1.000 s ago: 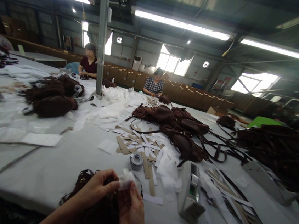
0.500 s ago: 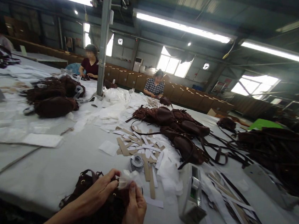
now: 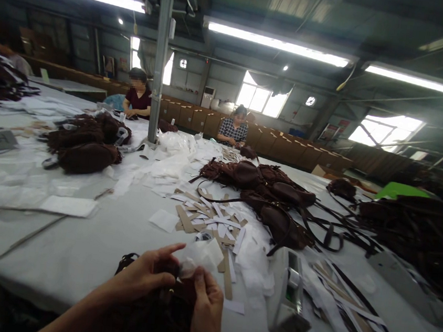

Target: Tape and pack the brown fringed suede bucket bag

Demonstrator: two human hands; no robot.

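A thin white sheet, like tissue paper or foam wrap, is pinched between the thumb and fingers of my right hand. My left hand is beside it, index finger stretched out and thumb apart from it, close to the sheet's left edge. Under both hands lies a dark brown bag with brass-coloured fittings, mostly hidden by my hands and shadow. Just behind the sheet, a roll of tape is partly covered.
Cardboard and white strips are heaped ahead. A tape dispenser stands to the right. Brown bags with long straps lie beyond, more bags at left. A metal post rises from the table. Two people work across it.
The white sheet has spread out and now covers part of the tape roll. My left index finger has lifted away from its thumb. The view has shifted slightly.
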